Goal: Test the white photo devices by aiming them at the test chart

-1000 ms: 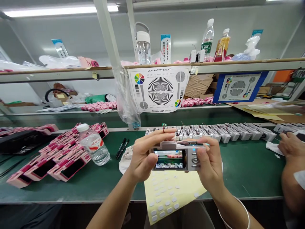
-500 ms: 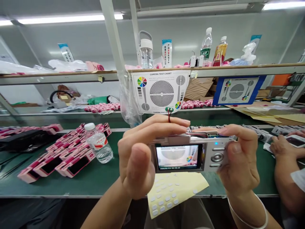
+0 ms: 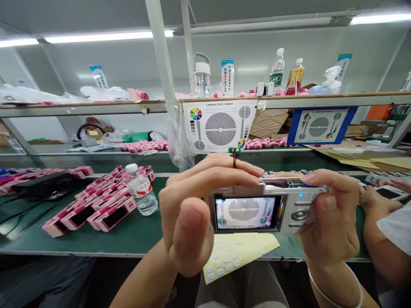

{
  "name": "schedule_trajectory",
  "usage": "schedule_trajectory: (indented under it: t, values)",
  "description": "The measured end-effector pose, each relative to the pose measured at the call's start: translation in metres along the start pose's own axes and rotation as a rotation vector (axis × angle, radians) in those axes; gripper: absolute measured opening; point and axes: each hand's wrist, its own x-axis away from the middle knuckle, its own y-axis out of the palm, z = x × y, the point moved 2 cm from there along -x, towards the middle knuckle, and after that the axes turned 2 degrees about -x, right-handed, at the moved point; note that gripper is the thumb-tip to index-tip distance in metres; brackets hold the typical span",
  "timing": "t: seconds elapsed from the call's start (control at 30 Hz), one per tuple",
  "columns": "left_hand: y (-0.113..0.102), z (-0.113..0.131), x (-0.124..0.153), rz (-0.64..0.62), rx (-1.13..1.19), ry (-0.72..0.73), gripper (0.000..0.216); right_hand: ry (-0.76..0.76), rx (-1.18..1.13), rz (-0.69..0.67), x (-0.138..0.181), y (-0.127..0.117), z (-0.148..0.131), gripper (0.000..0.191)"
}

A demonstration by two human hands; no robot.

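A silver digital camera (image 3: pixel 245 212) is held up between both hands, its lit screen facing me and showing a test chart. My left hand (image 3: pixel 189 214) grips its left end, fingers over the top and thumb near the screen. At the right end, my right hand (image 3: pixel 334 209) pinches the body beside the buttons, index finger on top. Along the top edge the casing is open, with wires and a circuit board in view. A small green board (image 3: pixel 234 150) on red and black wires sticks up above my left fingers. Behind it hangs a camera test chart (image 3: pixel 220 128).
Pink cameras (image 3: pixel 112 214) lie in rows at the left, near a water bottle (image 3: pixel 141 190) and a black case (image 3: pixel 45 184). A yellow sticker sheet (image 3: pixel 244 252) overhangs the bench's front edge. Another person's hands hold a white device (image 3: pixel 390 192) at the right.
The camera has shifted slightly right with both hands. Its screen now shows more of the chart, including the whole central circle. My view has tilted up a little.
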Motion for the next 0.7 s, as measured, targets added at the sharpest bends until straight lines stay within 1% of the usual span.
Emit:
schedule_trajectory:
  t: [0.13, 0.3, 0.37, 0.7]
  values:
    - [0.0003, 0.0035, 0.0014, -0.001, 0.008, -0.001, 0.057, -0.023, 0.005, 0.035, 0.0015, -0.0008, -0.0032, 0.02]
    - [0.0012, 0.0071, 0.0009, -0.025, -0.008, 0.009, 0.056, -0.041, -0.006, 0.033, 0.0008, -0.0008, -0.0031, 0.021]
    - [0.0012, 0.008, 0.0004, -0.03, -0.015, 0.014, 0.056, -0.022, -0.011, 0.033, 0.0007, -0.0007, -0.0029, 0.021]
    - [0.0024, 0.0087, 0.0003, -0.03, -0.02, 0.02, 0.056, -0.038, -0.001, 0.047, 0.0028, -0.0023, -0.006, 0.02]
